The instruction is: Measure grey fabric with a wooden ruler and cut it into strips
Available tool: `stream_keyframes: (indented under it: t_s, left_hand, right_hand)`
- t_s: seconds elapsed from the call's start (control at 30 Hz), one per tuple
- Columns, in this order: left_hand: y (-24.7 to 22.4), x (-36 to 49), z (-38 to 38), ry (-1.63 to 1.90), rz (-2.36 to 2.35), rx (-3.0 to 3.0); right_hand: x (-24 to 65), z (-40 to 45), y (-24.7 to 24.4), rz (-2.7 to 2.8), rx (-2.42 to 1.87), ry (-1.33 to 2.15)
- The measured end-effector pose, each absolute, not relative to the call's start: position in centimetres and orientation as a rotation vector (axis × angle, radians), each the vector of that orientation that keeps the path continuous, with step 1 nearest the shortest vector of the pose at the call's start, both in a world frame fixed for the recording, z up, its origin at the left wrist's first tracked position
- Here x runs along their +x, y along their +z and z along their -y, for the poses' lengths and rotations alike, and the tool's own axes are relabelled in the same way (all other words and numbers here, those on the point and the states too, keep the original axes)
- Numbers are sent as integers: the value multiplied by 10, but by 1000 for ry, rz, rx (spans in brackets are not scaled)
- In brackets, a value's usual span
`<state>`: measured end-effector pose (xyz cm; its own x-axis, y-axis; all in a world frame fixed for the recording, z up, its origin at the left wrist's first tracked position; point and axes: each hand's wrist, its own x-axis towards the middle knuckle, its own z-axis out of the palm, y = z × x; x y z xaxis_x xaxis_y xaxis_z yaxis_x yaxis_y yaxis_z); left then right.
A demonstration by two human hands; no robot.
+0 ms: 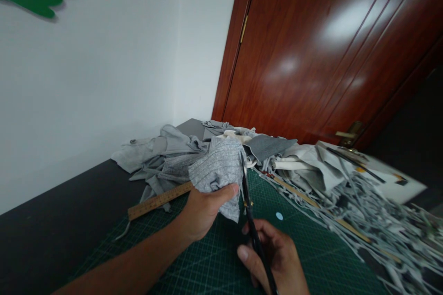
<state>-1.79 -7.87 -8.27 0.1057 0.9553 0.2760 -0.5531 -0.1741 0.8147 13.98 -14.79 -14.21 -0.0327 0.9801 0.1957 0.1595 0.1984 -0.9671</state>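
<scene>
My left hand (207,209) grips a piece of grey ribbed knit fabric (221,161), thumb on top, and holds it up above the green cutting mat (204,260). Part of the fabric hangs below the thumb. My right hand (273,258) is closed around a pair of long black scissors (249,214) with a small gold-coloured pivot. Their blades point away from me and lie along the right edge of the fabric. Whether the blades are parted is hard to make out.
Behind and left of the fabric lies a heap of grey cloth (148,152), with a wooden ruler (159,200) in front. Grey fabric strips (367,207) pile up at right, beside a white board (391,177). A small pale disc (279,215) rests on the mat. A wall and wooden door (294,55) stand behind.
</scene>
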Motion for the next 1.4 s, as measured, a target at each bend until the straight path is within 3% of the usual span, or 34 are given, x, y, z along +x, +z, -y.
stream_keyframes:
  t_s: [1.4]
  left_hand:
    - [-87, -15, 73, 1510, -575, 888]
  right_hand:
    - [141, 143, -144, 1443, -1149, 1016]
